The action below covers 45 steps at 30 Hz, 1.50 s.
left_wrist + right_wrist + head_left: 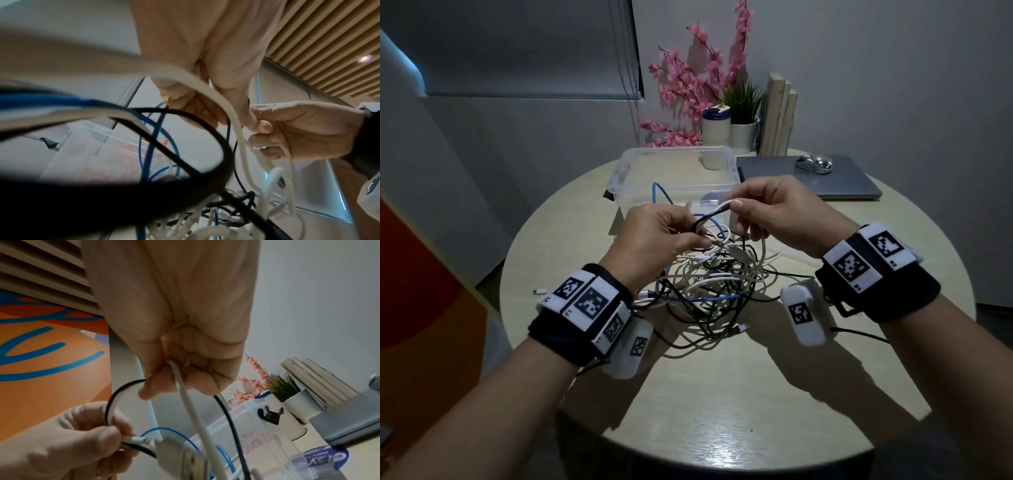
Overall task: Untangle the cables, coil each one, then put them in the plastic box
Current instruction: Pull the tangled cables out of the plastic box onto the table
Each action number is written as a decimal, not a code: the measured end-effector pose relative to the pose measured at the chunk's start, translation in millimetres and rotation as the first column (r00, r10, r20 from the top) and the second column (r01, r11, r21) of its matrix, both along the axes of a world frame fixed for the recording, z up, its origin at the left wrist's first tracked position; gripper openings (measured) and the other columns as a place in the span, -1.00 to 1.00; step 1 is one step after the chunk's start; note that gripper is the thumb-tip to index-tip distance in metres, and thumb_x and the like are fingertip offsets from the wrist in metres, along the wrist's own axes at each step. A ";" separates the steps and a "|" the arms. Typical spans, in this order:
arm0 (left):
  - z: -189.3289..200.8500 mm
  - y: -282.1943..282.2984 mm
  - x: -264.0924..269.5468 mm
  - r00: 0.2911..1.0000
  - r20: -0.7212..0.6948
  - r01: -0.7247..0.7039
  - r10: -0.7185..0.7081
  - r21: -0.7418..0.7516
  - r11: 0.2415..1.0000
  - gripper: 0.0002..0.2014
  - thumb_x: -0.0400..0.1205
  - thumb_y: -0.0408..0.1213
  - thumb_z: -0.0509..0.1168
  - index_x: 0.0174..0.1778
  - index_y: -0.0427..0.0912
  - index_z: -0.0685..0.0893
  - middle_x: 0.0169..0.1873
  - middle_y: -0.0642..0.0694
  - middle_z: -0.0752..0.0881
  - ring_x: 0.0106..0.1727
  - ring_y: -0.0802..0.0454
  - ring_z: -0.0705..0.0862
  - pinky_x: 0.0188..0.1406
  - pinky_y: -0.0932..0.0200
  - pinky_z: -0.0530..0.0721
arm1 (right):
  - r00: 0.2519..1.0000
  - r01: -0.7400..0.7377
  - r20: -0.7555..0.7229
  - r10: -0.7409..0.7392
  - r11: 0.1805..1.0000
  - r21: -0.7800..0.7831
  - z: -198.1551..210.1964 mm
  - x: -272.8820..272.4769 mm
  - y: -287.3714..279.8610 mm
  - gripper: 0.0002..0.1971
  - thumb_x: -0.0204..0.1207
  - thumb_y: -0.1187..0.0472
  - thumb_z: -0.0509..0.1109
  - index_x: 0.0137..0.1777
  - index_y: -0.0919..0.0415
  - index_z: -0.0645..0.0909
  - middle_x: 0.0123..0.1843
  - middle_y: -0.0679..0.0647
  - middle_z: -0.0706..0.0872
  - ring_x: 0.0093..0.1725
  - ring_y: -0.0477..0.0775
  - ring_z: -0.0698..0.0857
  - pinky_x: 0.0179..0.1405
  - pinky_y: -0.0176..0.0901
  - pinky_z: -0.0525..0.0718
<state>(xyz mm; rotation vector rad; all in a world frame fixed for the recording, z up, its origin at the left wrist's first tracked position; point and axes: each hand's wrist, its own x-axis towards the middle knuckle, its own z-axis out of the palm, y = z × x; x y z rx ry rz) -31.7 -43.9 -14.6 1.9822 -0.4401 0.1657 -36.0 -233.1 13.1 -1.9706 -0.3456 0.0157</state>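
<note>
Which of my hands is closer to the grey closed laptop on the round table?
Right. Your right hand is raised just in front of the grey closed laptop, near its front-left corner. Your left hand is farther off, across the cable tangle, in front of the clear plastic box.

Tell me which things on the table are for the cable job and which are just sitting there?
For the job:
tangled cables
plastic box
left hand
right hand

Just sitting there:
laptop
mouse
pink flowers
potted plant
books
</note>
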 end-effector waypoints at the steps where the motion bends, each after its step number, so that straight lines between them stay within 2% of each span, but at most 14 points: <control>1: 0.2 -0.2 -0.6 1.000 0.001 0.008 -0.008 0.003 1.000 -0.88 0.36 -0.43 0.57 -0.35 -0.17 0.77 -0.58 0.16 0.68 -0.52 0.36 0.56 -0.48 0.50 0.46 | 1.000 -0.007 0.001 0.007 1.000 0.009 0.0 -0.7 0.1 -0.85 0.65 0.31 0.26 0.06 0.28 0.66 -0.36 0.18 0.67 -0.43 0.00 0.58 -0.44 -0.24 0.51; 6: -7.2 1.2 7.1 0.971 0.183 -0.154 0.155 -0.018 0.988 -0.82 0.52 -0.29 0.48 -0.35 -0.17 0.65 -0.45 -0.18 0.74 -0.39 -0.14 0.70 -0.35 -0.11 0.70 | 0.999 -0.001 -0.033 0.004 0.998 0.070 0.5 -1.9 2.4 -0.87 0.70 0.31 0.18 0.10 0.33 0.53 -0.34 0.20 0.69 -0.34 0.22 0.58 -0.35 -0.03 0.54; 10: -5.2 3.6 7.2 0.957 0.243 -0.176 0.157 0.058 0.983 -0.76 0.47 -0.20 0.53 -0.41 -0.19 0.65 -0.50 -0.05 0.73 -0.44 -0.06 0.68 -0.36 -0.01 0.68 | 0.990 0.120 -0.093 -0.109 0.986 0.118 0.0 1.8 0.9 -0.90 0.75 0.28 0.03 0.08 0.27 0.36 -0.35 0.23 0.71 -0.48 0.17 0.61 -0.41 -0.05 0.56; 16: -13.4 24.2 13.4 0.996 0.085 -0.046 0.029 0.198 0.979 -0.72 0.61 -0.14 0.38 -0.35 -0.21 0.56 -0.34 -0.29 0.73 -0.23 -0.25 0.68 -0.29 0.10 0.58 | 0.969 0.246 0.002 -0.247 0.965 0.096 2.4 7.2 -16.8 -0.83 0.74 0.27 0.04 -0.08 0.11 0.39 -0.34 0.11 0.65 -0.53 -0.19 0.54 -0.55 -0.36 0.45; 19: -14.7 32.4 16.0 0.996 0.015 -0.084 0.085 0.365 0.927 -0.69 0.65 -0.05 0.29 -0.27 -0.20 0.57 -0.42 -0.12 0.64 -0.37 -0.05 0.56 -0.32 0.14 0.43 | 0.956 0.290 -0.004 -0.293 0.943 0.164 1.7 10.3 -25.4 -0.82 0.73 0.28 0.08 -0.09 0.09 0.44 -0.38 0.08 0.54 -0.47 -0.05 0.49 -0.54 -0.27 0.45; 21: -17.7 37.8 16.5 0.992 -0.070 -0.063 0.106 0.446 0.893 -0.68 0.55 0.12 0.34 -0.16 -0.10 0.61 -0.28 0.07 0.67 -0.24 0.09 0.60 -0.19 0.13 0.51 | 0.951 0.308 -0.036 -0.308 0.921 0.237 1.6 12.0 -28.5 -0.82 0.73 0.28 0.09 -0.08 0.10 0.44 -0.38 0.10 0.53 -0.42 0.03 0.53 -0.52 -0.16 0.55; 23: -21.2 38.8 14.7 0.984 -0.144 -0.001 0.107 0.590 0.807 -0.62 0.45 0.28 0.35 0.00 0.11 0.62 0.01 0.10 0.65 0.12 0.03 0.60 0.28 -0.02 0.46 | 0.940 0.339 -0.073 -0.333 0.895 0.290 1.8 13.0 -28.4 -0.84 0.73 0.29 0.08 -0.07 0.13 0.42 -0.35 0.12 0.53 -0.39 0.06 0.58 -0.48 -0.12 0.68; 24: -23.5 37.0 13.4 0.983 -0.154 0.031 0.099 0.672 0.740 -0.62 0.44 0.31 0.32 0.06 0.20 0.61 0.10 0.10 0.61 0.33 -0.08 0.52 0.49 -0.23 0.25 | 0.931 0.362 -0.091 -0.352 0.876 0.317 1.9 13.4 -27.8 -0.86 0.73 0.30 0.08 -0.05 0.16 0.41 -0.33 0.13 0.52 -0.39 0.08 0.60 -0.48 -0.12 0.72; 27: -30.8 27.9 9.8 0.989 -0.144 0.105 0.029 0.832 0.545 -0.60 0.51 0.25 0.31 0.26 0.33 0.56 0.52 0.14 0.37 0.68 -0.16 -0.09 0.43 -0.57 -0.29 | 0.900 0.434 -0.138 -0.414 0.814 0.386 -0.2 14.9 -29.1 -0.88 0.68 0.40 0.09 0.07 0.18 0.36 -0.29 0.16 0.53 -0.40 0.10 0.64 -0.49 -0.11 0.75; 31: -43.1 30.0 13.0 0.988 -0.119 0.076 0.097 0.926 0.370 -0.25 0.47 0.34 0.29 0.57 0.26 0.24 0.66 0.06 0.10 0.68 -0.17 -0.25 0.45 -0.54 -0.31 | 0.878 0.476 -0.120 -0.464 0.871 0.120 -10.5 13.8 -36.3 -0.78 0.61 0.48 0.15 0.13 0.20 0.45 -0.18 0.25 0.62 -0.38 0.11 0.65 -0.52 -0.13 0.66; 34: -45.9 35.0 15.1 0.980 -0.095 0.004 0.174 0.888 0.460 0.08 0.33 0.36 0.41 0.65 0.08 -0.01 0.66 0.01 0.08 0.68 -0.17 -0.15 0.52 -0.45 -0.20 | 0.887 0.427 -0.126 -0.443 0.894 -0.139 -22.1 11.8 -41.5 -0.78 0.57 0.47 0.16 0.12 0.27 0.54 -0.21 0.27 0.67 -0.37 0.12 0.65 -0.47 -0.10 0.66; 38: -44.5 42.3 21.0 0.971 -0.102 -0.063 0.215 0.760 0.647 0.26 0.15 0.30 0.56 0.63 0.07 -0.08 0.60 -0.08 0.24 0.63 -0.19 0.08 0.54 -0.41 0.05 | 0.890 0.375 -0.098 -0.446 0.836 -0.401 -32.8 9.4 -48.8 -0.74 0.52 0.37 0.18 0.16 0.10 0.45 -0.19 0.21 0.71 -0.32 0.11 0.71 -0.45 -0.14 0.62; 41: -44.6 51.8 28.0 0.960 -0.112 -0.120 0.257 0.664 0.738 0.22 0.07 0.40 0.51 0.57 0.15 0.00 0.51 -0.13 0.41 0.54 -0.22 0.30 0.45 -0.37 0.29 | 0.880 0.381 -0.060 -0.470 0.777 -0.500 -37.9 8.2 -56.5 -0.71 0.49 0.41 0.14 0.11 0.06 0.43 -0.15 0.16 0.67 -0.31 0.11 0.74 -0.47 -0.15 0.62; 45: -44.7 59.0 31.4 0.934 -0.111 -0.233 0.340 0.531 0.814 -0.11 0.21 0.43 0.30 0.40 0.17 0.13 0.26 -0.10 0.61 0.19 -0.32 0.59 0.25 -0.31 0.54 | 0.878 0.333 -0.069 -0.473 0.710 -0.620 -40.8 8.6 -62.3 -0.67 0.44 0.47 0.16 0.06 0.12 0.59 -0.12 0.13 0.69 -0.30 0.08 0.68 -0.43 -0.19 0.58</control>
